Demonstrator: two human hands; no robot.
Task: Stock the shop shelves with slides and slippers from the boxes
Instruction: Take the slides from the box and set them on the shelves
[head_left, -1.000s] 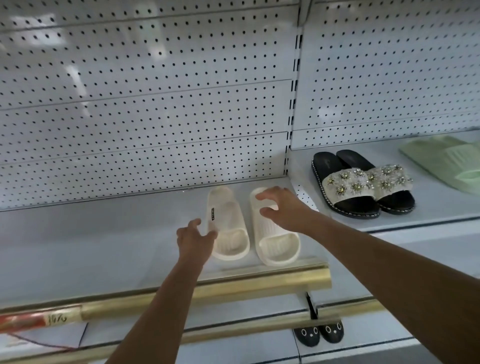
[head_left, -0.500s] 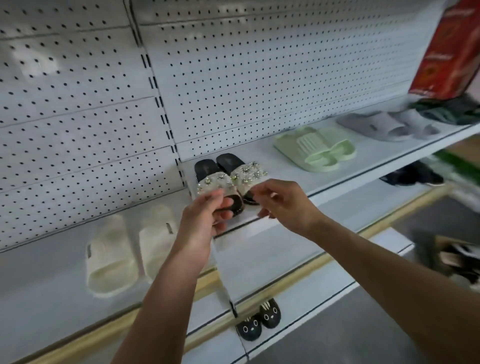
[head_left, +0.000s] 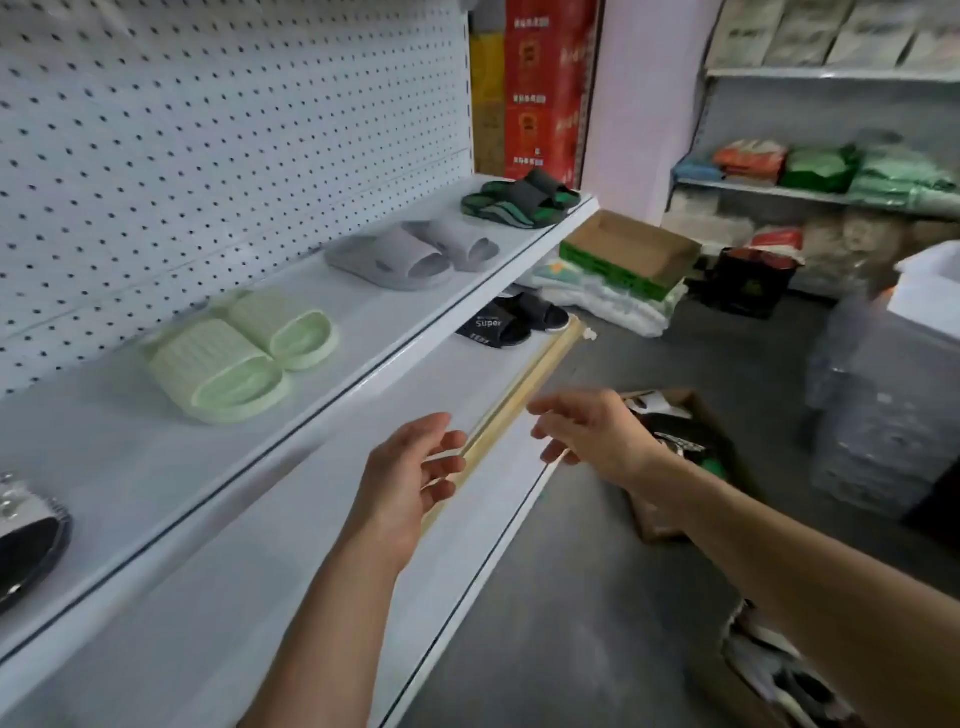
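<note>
Both hands empty, left (head_left: 410, 467) and right (head_left: 592, 431) with fingers loose, free for the next pair in the floor box (head_left: 675, 447); slides (head_left: 244, 358) paired on the shelf (head_left: 363, 322) for display

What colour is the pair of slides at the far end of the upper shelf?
Dark grey straps over green-and-black striped soles, clearest in the head view.

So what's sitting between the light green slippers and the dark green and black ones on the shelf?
In the head view, a pair of grey slides sits between the light green slippers and the dark green and black ones.
</note>
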